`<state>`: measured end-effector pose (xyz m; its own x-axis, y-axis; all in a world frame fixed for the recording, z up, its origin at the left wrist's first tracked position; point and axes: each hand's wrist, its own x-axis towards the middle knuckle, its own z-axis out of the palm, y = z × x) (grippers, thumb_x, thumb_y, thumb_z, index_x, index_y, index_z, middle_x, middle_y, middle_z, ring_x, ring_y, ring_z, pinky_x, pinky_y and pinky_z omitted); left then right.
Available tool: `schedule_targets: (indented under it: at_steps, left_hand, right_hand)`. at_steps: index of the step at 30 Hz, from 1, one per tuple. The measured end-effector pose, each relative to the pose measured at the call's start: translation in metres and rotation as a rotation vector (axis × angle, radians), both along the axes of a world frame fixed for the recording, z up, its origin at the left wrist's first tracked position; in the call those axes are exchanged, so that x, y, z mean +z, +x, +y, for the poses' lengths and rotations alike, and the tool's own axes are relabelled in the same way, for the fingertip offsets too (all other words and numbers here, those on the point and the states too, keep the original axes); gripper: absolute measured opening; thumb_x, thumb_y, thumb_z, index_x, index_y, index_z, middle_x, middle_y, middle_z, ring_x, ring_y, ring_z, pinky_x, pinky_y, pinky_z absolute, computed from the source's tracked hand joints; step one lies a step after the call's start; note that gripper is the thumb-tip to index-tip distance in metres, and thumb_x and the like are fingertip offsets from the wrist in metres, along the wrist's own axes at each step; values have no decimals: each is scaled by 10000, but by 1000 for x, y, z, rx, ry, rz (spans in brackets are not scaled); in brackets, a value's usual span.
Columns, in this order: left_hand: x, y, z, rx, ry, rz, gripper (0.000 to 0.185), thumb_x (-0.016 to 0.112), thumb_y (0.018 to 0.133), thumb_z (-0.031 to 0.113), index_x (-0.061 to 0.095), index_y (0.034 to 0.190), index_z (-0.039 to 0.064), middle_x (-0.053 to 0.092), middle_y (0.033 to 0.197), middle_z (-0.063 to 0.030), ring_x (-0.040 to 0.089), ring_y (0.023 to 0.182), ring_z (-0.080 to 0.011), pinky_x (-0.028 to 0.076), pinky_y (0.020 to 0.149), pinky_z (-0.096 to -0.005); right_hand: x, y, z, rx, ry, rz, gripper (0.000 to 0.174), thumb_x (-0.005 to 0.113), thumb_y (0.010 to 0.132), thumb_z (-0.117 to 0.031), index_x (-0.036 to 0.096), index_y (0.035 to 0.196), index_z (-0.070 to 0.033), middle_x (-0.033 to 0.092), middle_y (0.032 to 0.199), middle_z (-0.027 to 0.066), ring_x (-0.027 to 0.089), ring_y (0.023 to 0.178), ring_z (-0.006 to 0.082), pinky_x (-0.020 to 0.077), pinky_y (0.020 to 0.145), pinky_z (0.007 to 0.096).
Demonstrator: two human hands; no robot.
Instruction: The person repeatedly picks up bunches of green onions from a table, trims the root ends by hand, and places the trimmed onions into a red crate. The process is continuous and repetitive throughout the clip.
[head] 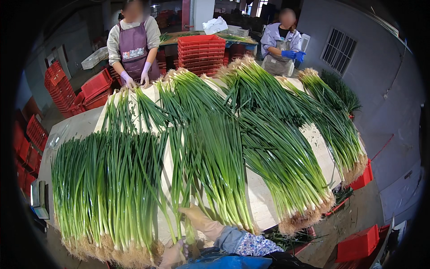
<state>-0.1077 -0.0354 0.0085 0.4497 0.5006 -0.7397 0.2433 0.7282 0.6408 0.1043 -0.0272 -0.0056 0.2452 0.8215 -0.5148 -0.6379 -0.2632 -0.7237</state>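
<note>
Both my hands wear pale gloves at the table's near edge. My left hand (173, 254) grips a few spring onions (178, 222) low, close to their root ends. Higher on these stalks, my right hand (201, 220) has its fingers curled around them; the fingertips are partly hidden. To the left lies a broad row of spring onions (107, 188), leaves pointing away and brown roots towards me. Right of my hands, a loose pile of spring onions (221, 168) spreads over the pale board (258, 198). Another thick bunch (289, 168) lies farther right, its roots past the edge.
Across the table, a co-worker in a purple apron (134, 50) handles onions; another with blue gloves (293, 54) stands at the far right. Stacked red crates (201, 50) stand behind. A red crate (357, 243) sits on the floor at lower right.
</note>
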Motion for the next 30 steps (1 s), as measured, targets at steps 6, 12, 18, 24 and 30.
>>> schedule_targets:
  at_steps: [6, 12, 18, 24, 30]
  left_hand:
    - [24, 21, -8, 40, -4, -76, 238, 558, 987, 138, 557, 1165, -20, 623, 825, -118, 584, 636, -212, 497, 557, -349]
    - [28, 33, -8, 64, -2, -126, 220, 537, 992, 127, 549, 1184, 21, 610, 829, -65, 582, 671, -170, 483, 559, -303]
    - [30, 38, -1, 97, -120, -222, 249, 550, 1001, 151, 554, 1218, 30, 615, 889, -73, 555, 669, -159, 469, 553, -292]
    - [31, 40, 1, 148, -198, -251, 246, 575, 985, 118, 547, 1210, 19, 632, 933, -115, 565, 686, -166, 471, 537, -294]
    - [29, 44, -1, 127, -195, -275, 223, 568, 983, 105, 526, 1185, 22, 646, 964, -126, 584, 686, -174, 485, 512, -283]
  right_hand:
    - [-3, 1, 2, -81, -9, -37, 289, 631, 929, -143, 597, 1190, -24, 648, 1096, 86, 579, 977, 193, 470, 842, 322]
    - [-8, 9, -7, -96, 5, -146, 251, 648, 908, -99, 637, 1158, -94, 683, 1030, 47, 620, 929, 145, 497, 806, 305]
    - [30, -1, -16, -182, 6, -81, 246, 556, 922, -14, 628, 1150, -66, 680, 1112, 47, 641, 951, 149, 544, 836, 305]
    - [41, 11, -34, -164, 65, -72, 266, 502, 872, -1, 603, 1116, 28, 657, 1022, 105, 643, 898, 201, 533, 863, 341]
    - [44, 14, -50, -128, 95, -145, 251, 479, 885, -78, 640, 1065, -7, 613, 820, 57, 570, 777, 172, 494, 797, 334]
